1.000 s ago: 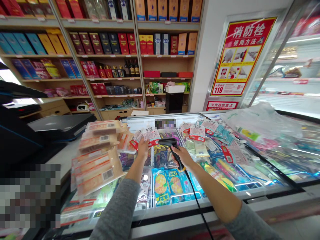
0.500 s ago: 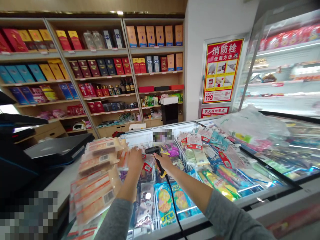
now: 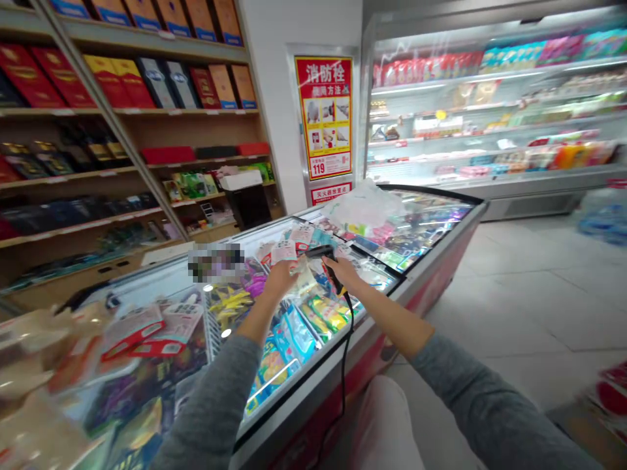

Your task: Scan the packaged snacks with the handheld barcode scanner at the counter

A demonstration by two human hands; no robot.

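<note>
My right hand (image 3: pixel 341 274) grips a black and yellow barcode scanner (image 3: pixel 335 277), its head pointing left and its cord hanging down over the freezer's front edge. Just left of it, my left hand (image 3: pixel 281 279) has its fingers closed at the edge of a pale plastic food packet (image 3: pixel 307 281); its fingertips are partly hidden. Behind both hands lie white and red packets (image 3: pixel 284 250) in a pile on the chest freezer's glass top. Yellow-green ice-cream packs (image 3: pixel 330 314) and blue packs (image 3: pixel 295 331) show through the glass below.
At the near left, more red and white packets (image 3: pixel 169 326) lie beside blurred beige packets (image 3: pixel 29 365). A clear plastic bag (image 3: pixel 365 205) rests farther back on the freezer. Shelves of boxes (image 3: pixel 206 88) stand behind, with a lit refrigerated display (image 3: pixel 490 130) at the right.
My view has turned to the right. Both hands have moved right along the freezer, from beside the beige packets to the pale packet pile. The scanner stays in my right hand.
</note>
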